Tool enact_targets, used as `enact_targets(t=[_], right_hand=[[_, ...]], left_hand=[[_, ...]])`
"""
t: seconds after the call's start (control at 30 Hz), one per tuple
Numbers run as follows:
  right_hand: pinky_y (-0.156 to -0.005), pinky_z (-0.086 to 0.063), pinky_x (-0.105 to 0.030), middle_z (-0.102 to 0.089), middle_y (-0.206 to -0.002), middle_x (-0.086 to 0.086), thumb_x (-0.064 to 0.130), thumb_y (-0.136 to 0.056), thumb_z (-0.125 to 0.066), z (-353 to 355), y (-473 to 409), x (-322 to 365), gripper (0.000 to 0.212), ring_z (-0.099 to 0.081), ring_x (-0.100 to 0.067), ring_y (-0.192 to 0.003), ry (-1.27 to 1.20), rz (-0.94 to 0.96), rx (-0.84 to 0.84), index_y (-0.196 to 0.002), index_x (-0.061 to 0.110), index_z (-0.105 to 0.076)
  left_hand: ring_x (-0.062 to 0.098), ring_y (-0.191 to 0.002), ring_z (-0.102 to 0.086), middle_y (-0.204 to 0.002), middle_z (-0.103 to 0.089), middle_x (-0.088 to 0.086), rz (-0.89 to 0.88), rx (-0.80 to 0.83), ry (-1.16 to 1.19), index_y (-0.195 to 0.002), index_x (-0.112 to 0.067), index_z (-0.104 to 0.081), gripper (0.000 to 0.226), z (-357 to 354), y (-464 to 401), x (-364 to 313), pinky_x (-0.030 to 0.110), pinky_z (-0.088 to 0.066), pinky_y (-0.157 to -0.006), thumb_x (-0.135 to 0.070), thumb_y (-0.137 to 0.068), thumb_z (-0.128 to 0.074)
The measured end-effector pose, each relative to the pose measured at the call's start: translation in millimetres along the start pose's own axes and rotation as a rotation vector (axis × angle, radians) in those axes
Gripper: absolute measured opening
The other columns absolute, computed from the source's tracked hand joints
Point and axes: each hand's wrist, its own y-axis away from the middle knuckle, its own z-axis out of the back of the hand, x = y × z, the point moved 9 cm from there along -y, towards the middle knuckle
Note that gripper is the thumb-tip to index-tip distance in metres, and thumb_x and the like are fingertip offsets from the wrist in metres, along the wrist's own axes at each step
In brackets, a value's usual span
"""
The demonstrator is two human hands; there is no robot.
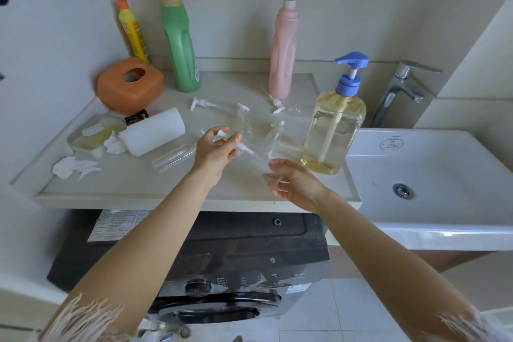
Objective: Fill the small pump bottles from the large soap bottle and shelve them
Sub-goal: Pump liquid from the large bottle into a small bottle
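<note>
The large soap bottle [334, 130], clear with yellow liquid and a blue pump, stands upright at the counter's right end. My left hand [215, 151] pinches a small white pump head [244, 148] whose thin tube slants down to the right. My right hand [294, 183] holds a small clear bottle [273, 179] just below that tube. Several other small clear pump bottles lie or stand on the counter: one lying [175, 157] left of my left hand, one [213, 105] farther back, one upright [272, 136] beside the soap bottle.
A green bottle [180, 39], pink bottle [283, 50], yellow bottle [133, 30] and orange tissue holder [130, 86] stand at the back. A paper roll [152, 130], soap dish [94, 133] and crumpled tissue [72, 166] lie left. Sink [433, 175] and tap [399, 89] are right; a washing machine [211, 266] sits below.
</note>
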Motion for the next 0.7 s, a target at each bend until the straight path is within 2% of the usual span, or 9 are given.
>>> enact_targets(t=[0.07,0.17,0.23,0.3,0.4,0.47,0.57,0.63,0.7], right_hand=[[-0.061,-0.054,-0.026,-0.067,-0.096,-0.013,0.029,-0.089,-0.066,-1.7,-1.1,-1.5,0.035,-0.063,-0.017,-0.068,0.004,-0.019,0.026,-0.117,0.009,-0.058],[-0.068,-0.050,-0.019,-0.063,-0.100,0.001,0.027,-0.080,-0.077,6.6,-4.3,11.5,0.050,-0.060,-0.009,-0.075,0.456,0.145,-0.036,-0.123,0.007,-0.059],[-0.072,-0.046,-0.016,-0.060,-0.103,0.003,0.019,-0.076,-0.081,19.8,-5.1,26.7,0.050,-0.058,-0.008,-0.082,0.763,0.280,-0.196,-0.122,0.014,-0.061],[-0.079,-0.049,-0.021,-0.060,-0.108,0.002,0.015,-0.074,-0.082,30.7,-5.5,33.6,0.054,-0.059,-0.011,-0.089,0.849,0.311,-0.282,-0.123,0.015,-0.060],[-0.084,-0.050,-0.024,-0.061,-0.105,0.001,0.012,-0.072,-0.084,45.5,-5.7,39.5,0.057,-0.059,-0.015,-0.093,0.908,0.345,-0.379,-0.123,0.013,-0.060],[-0.083,-0.045,-0.022,-0.063,-0.105,0.003,0.018,-0.071,-0.084,54.9,-3.9,40.4,0.056,-0.059,-0.013,-0.097,0.847,0.358,-0.437,-0.122,0.014,-0.060],[-0.080,-0.041,-0.019,-0.066,-0.104,0.004,0.022,-0.073,-0.083,63.6,-0.8,41.5,0.049,-0.059,-0.013,-0.099,0.751,0.370,-0.476,-0.116,0.016,-0.061],[-0.077,-0.042,-0.014,-0.067,-0.099,0.005,0.019,-0.072,-0.084,63.5,1.1,43.0,0.046,-0.061,-0.012,-0.097,0.712,0.382,-0.461,-0.112,0.015,-0.062],[-0.076,-0.043,-0.013,-0.067,-0.095,0.007,0.018,-0.070,-0.085,63.3,2.7,44.9,0.046,-0.061,-0.011,-0.092,0.696,0.397,-0.452,-0.110,0.016,-0.061]], left_hand=[[0.019,-0.085,-0.067,-0.085,-0.069,0.005,0.023,0.038,-0.012,-0.098,-0.018,-0.055,0.019,-4.6,0.1,3.6,0.021,-0.055,-0.065,-0.009,-0.088,-0.069],[0.015,-0.079,-0.068,-0.082,-0.069,0.004,0.045,0.040,-0.031,-0.102,-0.018,-0.053,0.022,-6.3,-3.1,5.6,0.018,-0.054,-0.061,-0.010,-0.089,-0.068],[0.011,-0.067,-0.066,-0.077,-0.068,0.004,-0.012,-0.071,0.012,-0.110,-0.017,-0.046,0.030,4.2,-11.8,-4.5,0.017,-0.051,-0.058,-0.007,-0.090,-0.065],[0.007,-0.055,-0.060,-0.079,-0.065,0.008,-0.116,-0.221,0.062,-0.111,-0.016,-0.039,0.032,22.9,-21.5,-22.8,0.017,-0.046,-0.052,-0.006,-0.091,-0.062],[0.015,-0.069,-0.065,-0.086,-0.067,0.010,-0.294,-0.329,-0.137,-0.105,-0.018,-0.040,0.027,46.5,-37.7,-55.2,0.028,-0.052,-0.066,-0.015,-0.091,-0.064],[0.023,-0.082,-0.067,-0.094,-0.069,0.010,-0.418,-0.207,-0.451,-0.107,-0.018,-0.052,0.025,37.7,-49.3,-68.2,0.029,-0.051,-0.078,-0.018,-0.088,-0.068],[0.024,-0.086,-0.064,-0.105,-0.067,0.008,-0.556,0.209,-0.960,-0.119,-0.012,-0.065,0.037,-12.5,-53.7,-48.7,0.017,-0.039,-0.072,-0.014,-0.083,-0.074],[0.026,-0.093,-0.063,-0.107,-0.065,0.007,-0.538,0.440,-1.177,-0.126,-0.016,-0.062,0.048,-35.6,-48.9,-18.1,0.020,-0.038,-0.077,-0.014,-0.081,-0.076],[0.027,-0.095,-0.062,-0.102,-0.065,0.002,-0.462,0.492,-1.309,-0.129,-0.020,-0.059,0.052,-38.3,-49.4,7.6,0.024,-0.040,-0.077,-0.020,-0.080,-0.078]])
